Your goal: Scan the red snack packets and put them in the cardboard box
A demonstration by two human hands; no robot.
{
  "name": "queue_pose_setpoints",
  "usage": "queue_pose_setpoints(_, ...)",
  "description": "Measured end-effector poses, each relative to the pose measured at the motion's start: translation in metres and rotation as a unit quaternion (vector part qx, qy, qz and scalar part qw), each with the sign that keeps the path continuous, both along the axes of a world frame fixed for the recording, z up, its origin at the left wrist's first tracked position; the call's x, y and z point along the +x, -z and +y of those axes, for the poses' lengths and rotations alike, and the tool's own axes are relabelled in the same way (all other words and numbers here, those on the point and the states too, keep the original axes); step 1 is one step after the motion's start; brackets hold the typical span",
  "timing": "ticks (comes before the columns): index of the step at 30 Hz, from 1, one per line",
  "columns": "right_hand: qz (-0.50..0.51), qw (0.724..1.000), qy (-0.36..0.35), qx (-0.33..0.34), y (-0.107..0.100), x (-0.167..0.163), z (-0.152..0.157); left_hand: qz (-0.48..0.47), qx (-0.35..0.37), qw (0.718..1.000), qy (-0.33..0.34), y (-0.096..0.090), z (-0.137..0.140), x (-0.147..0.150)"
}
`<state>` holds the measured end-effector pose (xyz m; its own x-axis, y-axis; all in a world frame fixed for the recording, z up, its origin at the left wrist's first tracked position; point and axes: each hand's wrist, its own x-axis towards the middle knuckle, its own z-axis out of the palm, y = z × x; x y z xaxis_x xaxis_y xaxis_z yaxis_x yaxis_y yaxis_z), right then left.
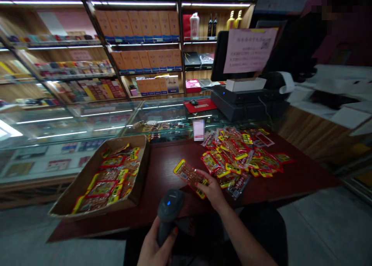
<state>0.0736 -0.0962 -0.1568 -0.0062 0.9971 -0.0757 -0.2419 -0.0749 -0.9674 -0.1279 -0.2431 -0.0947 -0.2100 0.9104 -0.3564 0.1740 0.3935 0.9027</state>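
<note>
My left hand (157, 244) is wrapped round the handle of a dark barcode scanner (171, 206) with a lit blue light on its head. In my right hand (213, 190) is a snack packet (188, 175) with red and yellow edges and a clear middle showing brown pieces. The packet is raised over the dark red tabletop (167, 157), a little beyond the scanner. To the right of that hand lies a heap of similar snack packets (232, 151). On the left an open cardboard box (139, 188) holds more of these packets.
Behind the table runs a glass display counter (110, 117). A monitor (219, 57) with a paper sheet taped on it stands at the back right, near a mouse (193, 102) on a red mat. A small pink-and-white card (199, 129) stands upright at the table's back edge. Lit shelves line the wall.
</note>
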Motion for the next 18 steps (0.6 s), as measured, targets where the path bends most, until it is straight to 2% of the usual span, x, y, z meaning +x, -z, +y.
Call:
queue_pose_setpoints(3,-0.066,0.997,0.041,0.028,0.005,0.002,0.004,0.019,0.009,1.0,-0.01,-0.004,-0.002,-0.004)
queue_pose_setpoints(5,-0.086,0.995,0.041,0.026,0.009,0.001,0.004,0.028,0.018,0.999,-0.009,-0.005,-0.004,-0.006)
queue_pose_setpoints(9,-0.078,0.996,0.032,0.016,0.012,0.001,0.002,0.029,0.034,0.999,-0.005,-0.005,-0.007,-0.007)
queue_pose_setpoints(13,-0.09,0.996,0.016,0.011,0.013,0.003,0.001,0.004,0.021,1.0,0.013,-0.009,-0.006,-0.006)
queue_pose_setpoints(18,-0.086,0.996,0.012,0.012,0.015,0.003,0.003,-0.027,0.017,0.999,0.005,-0.014,-0.003,-0.006)
